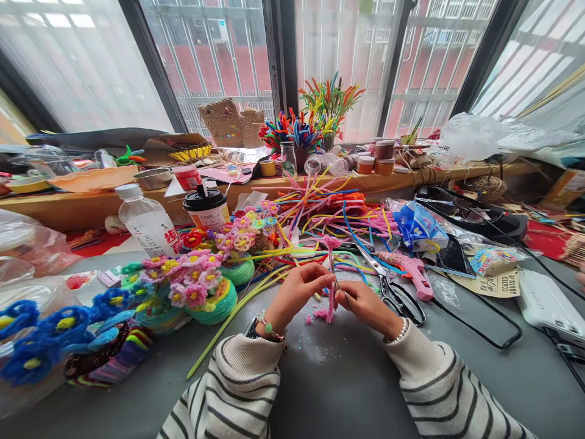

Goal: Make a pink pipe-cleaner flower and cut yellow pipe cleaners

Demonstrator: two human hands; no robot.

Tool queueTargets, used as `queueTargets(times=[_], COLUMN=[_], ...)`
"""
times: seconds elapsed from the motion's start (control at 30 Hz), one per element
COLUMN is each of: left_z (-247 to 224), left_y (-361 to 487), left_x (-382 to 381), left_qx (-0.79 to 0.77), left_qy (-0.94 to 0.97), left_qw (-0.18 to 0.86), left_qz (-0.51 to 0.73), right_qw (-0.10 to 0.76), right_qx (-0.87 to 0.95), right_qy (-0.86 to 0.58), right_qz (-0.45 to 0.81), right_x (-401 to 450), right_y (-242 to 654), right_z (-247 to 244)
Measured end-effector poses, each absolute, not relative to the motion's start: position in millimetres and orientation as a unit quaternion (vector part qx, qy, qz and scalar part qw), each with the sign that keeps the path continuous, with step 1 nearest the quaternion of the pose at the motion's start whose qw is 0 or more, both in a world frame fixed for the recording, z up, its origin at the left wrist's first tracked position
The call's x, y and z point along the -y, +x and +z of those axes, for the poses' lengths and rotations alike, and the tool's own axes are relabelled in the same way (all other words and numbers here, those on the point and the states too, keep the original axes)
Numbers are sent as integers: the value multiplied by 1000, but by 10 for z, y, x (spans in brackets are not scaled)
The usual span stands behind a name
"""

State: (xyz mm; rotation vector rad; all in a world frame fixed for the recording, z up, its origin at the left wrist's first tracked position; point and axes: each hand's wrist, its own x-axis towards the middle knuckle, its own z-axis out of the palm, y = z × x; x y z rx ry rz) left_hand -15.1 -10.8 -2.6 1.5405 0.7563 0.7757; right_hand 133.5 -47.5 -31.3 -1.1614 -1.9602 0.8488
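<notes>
My left hand (301, 292) pinches a fuzzy pink pipe cleaner (331, 242) upright, its bushy top standing above the fingers. Closed around small metal scissors (337, 284), my right hand (368, 306) is close beside it; their slim blades point up against the pink stem. Fingers partly hide the scissors and the middle of the stem. Below the hands, pink fuzz (325, 314) and glitter specks lie on the grey table (338, 390).
Large black-handled scissors (402, 299) and a pink glue gun (414, 271) with a cord lie right. Loose pipe cleaners (315, 210) spread behind the hands. Pink flowers (194, 280), blue flowers (64, 326), a plastic bottle (146, 222) and a lidded cup (206, 208) stand left. A white power bank (551, 305) lies far right.
</notes>
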Motion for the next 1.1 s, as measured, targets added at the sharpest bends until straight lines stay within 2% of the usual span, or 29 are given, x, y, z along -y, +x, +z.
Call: queueTargets(times=[0.43, 0.8, 1.1], left_z=[-34, -62, -43], left_y=[-148, -143, -143], left_x=[109, 96, 112], left_qx=[-334, -355, -354], left_qy=[626, 615, 628], left_qw=[608, 604, 594], left_qz=[356, 363, 358], right_qw=[361, 307, 302], right_qx=[733, 767, 765], right_qy=[-499, -472, -472], right_qz=[289, 307, 317], right_x=[446, 473, 475], right_y=[1386, 1345, 1328], right_z=[-319, -331, -319])
